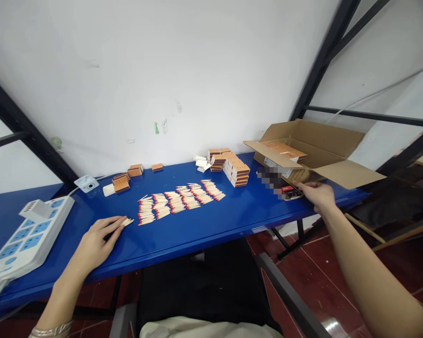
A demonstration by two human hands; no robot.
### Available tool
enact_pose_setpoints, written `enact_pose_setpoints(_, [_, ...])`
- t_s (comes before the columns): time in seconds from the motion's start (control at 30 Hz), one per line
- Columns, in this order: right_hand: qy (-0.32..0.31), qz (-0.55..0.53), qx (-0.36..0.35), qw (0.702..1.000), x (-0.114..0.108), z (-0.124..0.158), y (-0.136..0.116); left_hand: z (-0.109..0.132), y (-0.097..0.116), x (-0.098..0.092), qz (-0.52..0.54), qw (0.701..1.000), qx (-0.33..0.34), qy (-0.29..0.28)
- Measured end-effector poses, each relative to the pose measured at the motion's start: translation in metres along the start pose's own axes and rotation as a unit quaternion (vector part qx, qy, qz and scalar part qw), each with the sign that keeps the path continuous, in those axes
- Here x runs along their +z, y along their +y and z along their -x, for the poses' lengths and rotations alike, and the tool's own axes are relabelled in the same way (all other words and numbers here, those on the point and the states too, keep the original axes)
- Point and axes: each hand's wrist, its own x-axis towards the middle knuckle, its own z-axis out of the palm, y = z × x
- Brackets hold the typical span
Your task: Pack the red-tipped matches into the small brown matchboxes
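Note:
Several small piles of red-tipped matches (179,199) lie in a row across the blue table (211,225). My left hand (97,239) rests on the table at the left, fingers together, pinching a few matches (127,221) at their ends. My right hand (319,193) reaches to the right end of the table and touches a small dark object with a red label (291,191) next to the cardboard box (317,157); its fingers curl around that object's edge. Stacks of orange matchboxes (234,168) stand behind the match piles.
A white and blue power strip (24,237) lies at the far left with a plug in it. A few loose matchboxes (125,180) and a small white device (87,183) sit near the wall. The open cardboard box holds more orange matchboxes. Black metal frames rise on both sides.

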Motion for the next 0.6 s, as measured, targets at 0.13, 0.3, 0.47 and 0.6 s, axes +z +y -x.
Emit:
enact_pose_setpoints(0.13, [0.064, -0.045, 0.033, 0.996, -0.012, 0.034, -0.007, 0.000, 0.001, 0.000, 0.005, 1.000, 0.002, 0.004])
enact_pose_setpoints(0.3, [0.122, -0.088, -0.047, 0.988, -0.022, 0.095, -0.008, 0.001, 0.005, -0.001, 0.015, 1.000, -0.001, 0.000])
enact_pose_setpoints(0.47, [0.074, -0.121, -0.206, 0.968, -0.021, 0.160, -0.028, 0.000, 0.005, -0.001, 0.019, 1.000, 0.004, -0.002])
enact_pose_setpoints(0.6, [-0.002, -0.166, -0.364, 0.917, -0.010, 0.214, -0.078, 0.002, 0.008, -0.001, 0.027, 1.000, -0.004, 0.000])
